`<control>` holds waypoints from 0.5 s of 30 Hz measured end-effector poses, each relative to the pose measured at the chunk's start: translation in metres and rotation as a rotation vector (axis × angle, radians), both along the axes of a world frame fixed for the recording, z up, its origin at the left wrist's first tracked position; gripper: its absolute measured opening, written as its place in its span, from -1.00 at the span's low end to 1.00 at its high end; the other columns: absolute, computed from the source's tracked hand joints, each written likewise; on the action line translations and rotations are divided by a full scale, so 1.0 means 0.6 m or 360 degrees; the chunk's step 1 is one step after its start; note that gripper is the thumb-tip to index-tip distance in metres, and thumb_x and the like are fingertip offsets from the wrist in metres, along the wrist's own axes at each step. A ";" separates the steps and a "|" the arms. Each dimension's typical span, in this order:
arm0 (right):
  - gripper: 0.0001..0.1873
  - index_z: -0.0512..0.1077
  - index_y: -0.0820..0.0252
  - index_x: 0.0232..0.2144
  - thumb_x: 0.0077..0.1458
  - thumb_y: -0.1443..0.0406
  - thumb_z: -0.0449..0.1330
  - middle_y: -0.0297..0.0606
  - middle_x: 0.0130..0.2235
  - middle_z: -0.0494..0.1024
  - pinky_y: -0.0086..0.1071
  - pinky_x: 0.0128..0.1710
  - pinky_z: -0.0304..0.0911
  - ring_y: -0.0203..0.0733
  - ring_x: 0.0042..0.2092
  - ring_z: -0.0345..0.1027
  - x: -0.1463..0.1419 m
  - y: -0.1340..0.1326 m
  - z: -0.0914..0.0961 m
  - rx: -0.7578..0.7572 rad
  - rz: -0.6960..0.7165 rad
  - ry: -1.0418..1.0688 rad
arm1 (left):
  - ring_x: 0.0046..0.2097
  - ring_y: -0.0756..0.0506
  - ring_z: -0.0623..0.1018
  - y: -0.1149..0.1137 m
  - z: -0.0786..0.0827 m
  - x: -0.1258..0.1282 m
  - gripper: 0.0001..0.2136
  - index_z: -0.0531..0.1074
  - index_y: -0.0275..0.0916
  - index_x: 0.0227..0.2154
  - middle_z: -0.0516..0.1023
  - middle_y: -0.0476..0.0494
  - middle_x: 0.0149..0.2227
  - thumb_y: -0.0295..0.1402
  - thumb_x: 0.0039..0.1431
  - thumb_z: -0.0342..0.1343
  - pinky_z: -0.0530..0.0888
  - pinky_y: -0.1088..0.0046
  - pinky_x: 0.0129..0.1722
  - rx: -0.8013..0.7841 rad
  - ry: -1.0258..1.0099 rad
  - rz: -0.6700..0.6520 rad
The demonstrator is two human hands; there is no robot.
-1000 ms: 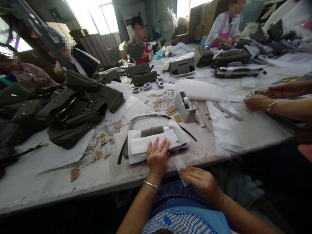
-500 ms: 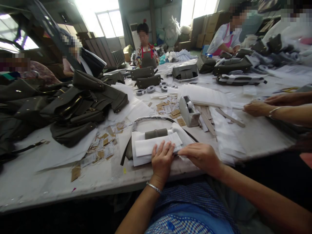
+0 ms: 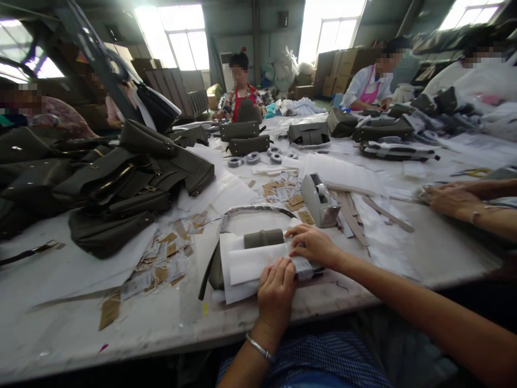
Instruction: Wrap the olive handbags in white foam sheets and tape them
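A dark olive handbag [image 3: 216,267] lies on the table in front of me, mostly covered by white foam sheet [image 3: 249,264]. Its rolled olive part [image 3: 264,238] shows above the foam, and its handle [image 3: 258,209], wrapped in greyish film, arches behind. My left hand [image 3: 278,288] grips the near edge of the foam, fingers together and bent over it. My right hand [image 3: 313,245] has its fingers curled down on the wrapping at the bag's right side, where grey film [image 3: 305,265] shows. My right fingertips are partly hidden.
A grey tape dispenser [image 3: 320,202] stands just behind my right hand. Paper tags [image 3: 165,250] lie scattered to the left, before a heap of olive bags [image 3: 121,178]. Stacked foam sheets [image 3: 343,172] lie beyond. A co-worker's hands [image 3: 456,200] work at the right.
My right hand has moved from the bag's lower right edge up onto its right side, where the wrapping is now folded inward. My left hand has slid towards the foam's near edge.
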State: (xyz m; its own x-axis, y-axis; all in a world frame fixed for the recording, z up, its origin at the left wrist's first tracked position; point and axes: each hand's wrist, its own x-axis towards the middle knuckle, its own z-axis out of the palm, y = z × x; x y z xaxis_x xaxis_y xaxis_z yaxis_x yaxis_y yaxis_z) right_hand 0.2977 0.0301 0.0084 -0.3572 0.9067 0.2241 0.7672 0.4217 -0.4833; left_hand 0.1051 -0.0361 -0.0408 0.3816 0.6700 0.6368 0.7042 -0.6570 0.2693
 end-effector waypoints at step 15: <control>-0.82 0.53 0.12 -0.17 0.22 0.25 0.17 -0.20 -0.10 0.59 -0.27 0.05 0.30 -0.10 -0.06 0.47 0.056 0.018 0.052 0.0220 -0.0337 0.0240 | 0.05 -0.15 0.56 0.001 0.010 0.000 -0.71 0.41 -0.17 0.06 0.59 -0.06 0.02 -0.45 0.29 0.11 0.46 0.26 0.03 -0.0099 0.0030 -0.0034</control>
State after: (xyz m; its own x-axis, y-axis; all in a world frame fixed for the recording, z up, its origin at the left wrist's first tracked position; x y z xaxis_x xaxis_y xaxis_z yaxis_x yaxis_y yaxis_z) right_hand 0.3312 0.0407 0.0393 -0.1166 0.9148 0.3867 0.7689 0.3296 -0.5479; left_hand 0.1049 -0.0353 -0.0345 0.4074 0.6996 0.5870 0.6956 -0.6542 0.2969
